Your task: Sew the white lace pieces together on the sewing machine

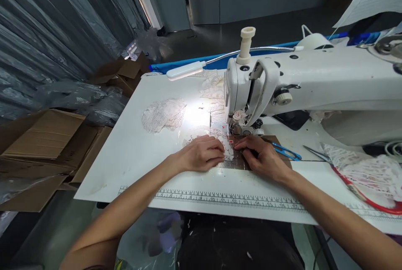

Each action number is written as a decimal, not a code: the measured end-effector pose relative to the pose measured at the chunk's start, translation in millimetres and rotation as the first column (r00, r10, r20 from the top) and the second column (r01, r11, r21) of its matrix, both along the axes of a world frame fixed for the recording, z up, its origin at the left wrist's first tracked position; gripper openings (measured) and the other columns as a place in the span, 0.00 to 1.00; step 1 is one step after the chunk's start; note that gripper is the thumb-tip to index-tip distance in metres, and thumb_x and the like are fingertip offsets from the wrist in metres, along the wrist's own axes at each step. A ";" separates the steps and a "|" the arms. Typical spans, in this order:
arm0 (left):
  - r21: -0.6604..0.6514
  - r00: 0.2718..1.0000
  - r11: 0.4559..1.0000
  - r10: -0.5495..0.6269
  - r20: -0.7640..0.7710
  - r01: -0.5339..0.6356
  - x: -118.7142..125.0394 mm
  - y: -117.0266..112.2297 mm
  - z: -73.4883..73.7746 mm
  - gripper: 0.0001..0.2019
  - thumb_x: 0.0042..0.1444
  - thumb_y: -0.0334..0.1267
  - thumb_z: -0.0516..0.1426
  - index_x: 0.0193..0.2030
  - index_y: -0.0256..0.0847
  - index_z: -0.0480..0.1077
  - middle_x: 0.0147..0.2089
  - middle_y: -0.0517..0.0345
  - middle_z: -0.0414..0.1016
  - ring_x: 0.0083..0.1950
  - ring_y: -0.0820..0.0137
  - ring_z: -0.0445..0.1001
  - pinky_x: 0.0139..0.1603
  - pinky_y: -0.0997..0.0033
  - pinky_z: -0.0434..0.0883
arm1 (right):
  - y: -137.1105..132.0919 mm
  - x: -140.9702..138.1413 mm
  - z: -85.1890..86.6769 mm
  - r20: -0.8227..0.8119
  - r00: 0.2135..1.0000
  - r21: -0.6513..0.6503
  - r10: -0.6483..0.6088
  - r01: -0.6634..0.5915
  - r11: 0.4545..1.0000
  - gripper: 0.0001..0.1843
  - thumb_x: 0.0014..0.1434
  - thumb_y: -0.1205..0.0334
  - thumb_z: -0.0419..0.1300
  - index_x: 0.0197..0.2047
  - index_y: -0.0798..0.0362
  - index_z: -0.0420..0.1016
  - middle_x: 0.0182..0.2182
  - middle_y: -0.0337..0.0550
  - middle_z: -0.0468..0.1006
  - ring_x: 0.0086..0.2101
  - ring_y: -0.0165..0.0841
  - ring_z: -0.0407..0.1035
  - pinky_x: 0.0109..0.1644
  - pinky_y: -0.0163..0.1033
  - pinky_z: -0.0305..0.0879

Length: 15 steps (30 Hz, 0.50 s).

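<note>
A piece of white lace (pixel 228 152) lies below the needle of the white sewing machine (pixel 234 81), partly under my hands. My left hand (pixel 202 153) rests on it from the left, with its fingers bent and close together, pressing the lace down. From the right, my right hand (pixel 264 157) reaches over a brown plate (pixel 278 141) set in the table. Its bent fingertips meet at the right edge of the lace, just in front of the presser foot (pixel 234 128); the exact grip is partly hidden. Blue-handled snips (pixel 287 151) lie beside my right hand.
More lace (pixel 165 115) lies left on the white table (pixel 135 152), and further strips (pixel 213 89) lie behind the needle. A lamp (pixel 186 71) hangs above. Red-handled scissors (pixel 354 188) lie at right, partly under white lace (pixel 370 167). A printed ruler (pixel 220 198) follows the front edge. Cardboard boxes (pixel 47 136) stand left.
</note>
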State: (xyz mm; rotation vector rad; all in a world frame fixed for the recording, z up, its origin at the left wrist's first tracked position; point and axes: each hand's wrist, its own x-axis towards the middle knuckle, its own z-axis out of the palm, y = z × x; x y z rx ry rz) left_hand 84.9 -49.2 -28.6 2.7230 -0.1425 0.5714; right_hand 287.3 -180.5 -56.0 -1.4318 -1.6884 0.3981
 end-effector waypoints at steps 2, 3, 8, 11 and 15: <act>-0.063 0.996 0.994 0.085 0.005 -0.084 0.9 -3.7 -3.1 0.07 0.64 0.33 0.52 0.38 0.37 0.71 0.37 0.54 0.76 0.38 0.71 0.74 0.39 0.68 0.73 | -1.0 -0.8 2.0 0.023 1.000 0.016 0.004 -0.005 1.000 0.14 0.57 0.72 0.51 0.37 0.50 0.75 0.37 0.43 0.78 0.40 0.36 0.71 0.47 0.47 0.69; -0.100 0.993 0.988 0.119 0.002 -0.118 1.8 -4.7 -3.8 0.08 0.65 0.33 0.51 0.39 0.36 0.70 0.36 0.54 0.76 0.37 0.71 0.74 0.39 0.68 0.73 | -2.0 -0.7 3.1 0.031 0.999 0.016 0.014 -0.014 1.000 0.13 0.57 0.72 0.51 0.37 0.50 0.75 0.37 0.43 0.78 0.40 0.36 0.71 0.47 0.47 0.68; -0.144 0.967 0.957 0.251 -0.036 -0.253 2.7 -9.6 -3.6 0.10 0.67 0.35 0.48 0.37 0.36 0.68 0.33 0.55 0.74 0.33 0.72 0.72 0.35 0.69 0.71 | -10.1 -2.2 8.4 0.210 0.971 -0.028 0.115 -0.111 0.993 0.16 0.59 0.69 0.53 0.46 0.48 0.77 0.40 0.45 0.76 0.43 0.39 0.68 0.50 0.53 0.64; -0.013 0.974 0.974 0.225 -0.024 -0.225 1.2 -12.0 -4.2 0.08 0.65 0.37 0.51 0.39 0.36 0.69 0.36 0.54 0.75 0.35 0.70 0.72 0.37 0.67 0.69 | -13.9 -5.4 9.6 0.340 0.927 -0.073 0.158 -0.142 0.987 0.17 0.59 0.67 0.55 0.48 0.45 0.78 0.43 0.46 0.74 0.45 0.41 0.65 0.51 0.56 0.61; 0.196 0.989 0.969 0.144 0.031 -0.148 0.2 -12.3 -5.3 0.04 0.62 0.35 0.56 0.41 0.40 0.72 0.40 0.55 0.76 0.38 0.70 0.72 0.39 0.66 0.67 | -15.4 -4.8 10.4 0.344 0.922 -0.105 0.176 -0.149 0.983 0.18 0.59 0.68 0.55 0.49 0.44 0.78 0.43 0.46 0.73 0.45 0.41 0.65 0.52 0.56 0.61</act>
